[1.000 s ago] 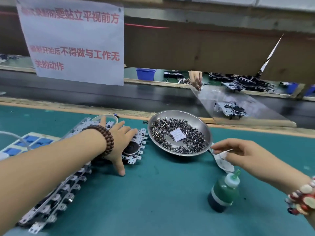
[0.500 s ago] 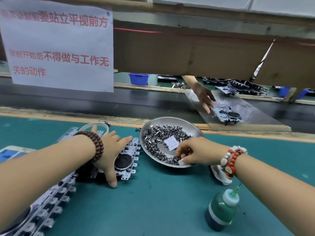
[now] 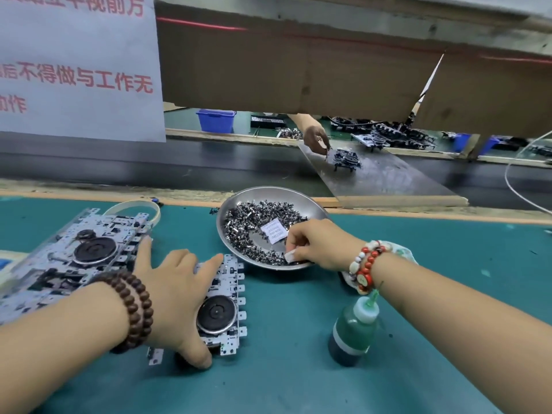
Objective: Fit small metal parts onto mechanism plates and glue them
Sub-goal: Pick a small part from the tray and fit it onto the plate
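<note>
The right hand reaches into the round steel dish, its grip pinching among small dark metal parts. The left hand, fingers flat and spread, presses the silver mechanism plate to the table left of the dish. Best lift one part cleanly, keeping that plate steady.

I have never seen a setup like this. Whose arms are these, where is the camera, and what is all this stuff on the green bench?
There is no machine here: these are a person's two bare arms, seen from a camera worn on their head, looking forward and down. The left hand rests with spread fingers on a mechanism plate, a perforated metal plate with a round black wheel. More plates lie in a row to the left. The right hand reaches into a shallow metal dish heaped with small metal parts, its fingers curled as if picking; whether it holds a part already cannot be told. A small paper label lies among the parts. In front stands a green glue bottle. Beyond the bench, another person's hand works across a dark belt.
</note>
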A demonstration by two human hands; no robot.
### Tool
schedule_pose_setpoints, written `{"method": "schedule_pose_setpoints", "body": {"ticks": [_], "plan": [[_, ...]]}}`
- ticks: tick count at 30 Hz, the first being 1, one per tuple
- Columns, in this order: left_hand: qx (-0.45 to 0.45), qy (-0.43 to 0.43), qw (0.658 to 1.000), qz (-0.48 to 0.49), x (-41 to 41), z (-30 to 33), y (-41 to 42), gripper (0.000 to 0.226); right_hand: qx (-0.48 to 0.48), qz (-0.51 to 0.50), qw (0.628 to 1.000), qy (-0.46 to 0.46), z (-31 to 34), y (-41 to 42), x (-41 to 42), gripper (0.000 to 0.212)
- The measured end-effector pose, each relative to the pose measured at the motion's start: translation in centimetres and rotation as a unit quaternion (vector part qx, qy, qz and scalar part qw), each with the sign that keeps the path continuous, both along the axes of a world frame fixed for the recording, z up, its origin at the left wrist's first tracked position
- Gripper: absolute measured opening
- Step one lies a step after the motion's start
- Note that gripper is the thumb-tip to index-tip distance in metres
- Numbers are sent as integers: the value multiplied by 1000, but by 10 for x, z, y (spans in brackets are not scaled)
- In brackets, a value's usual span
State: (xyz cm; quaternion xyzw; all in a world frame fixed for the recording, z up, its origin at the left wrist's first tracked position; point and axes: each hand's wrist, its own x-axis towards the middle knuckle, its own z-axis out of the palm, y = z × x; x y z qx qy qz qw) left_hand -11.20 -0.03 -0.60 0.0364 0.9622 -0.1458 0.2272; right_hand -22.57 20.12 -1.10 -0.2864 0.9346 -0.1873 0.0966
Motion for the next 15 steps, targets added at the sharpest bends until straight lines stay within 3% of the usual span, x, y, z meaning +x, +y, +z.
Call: {"method": "schedule_pose_setpoints", "body": {"ticks": [6,15], "plan": [[88,25,996,-18,21,-9,25,130,-70,-45,997,9,6,4,2,26],[203,68,977,-10,23,-19,42,124,-251,-103,959,-83,2,15,7,19]]}}
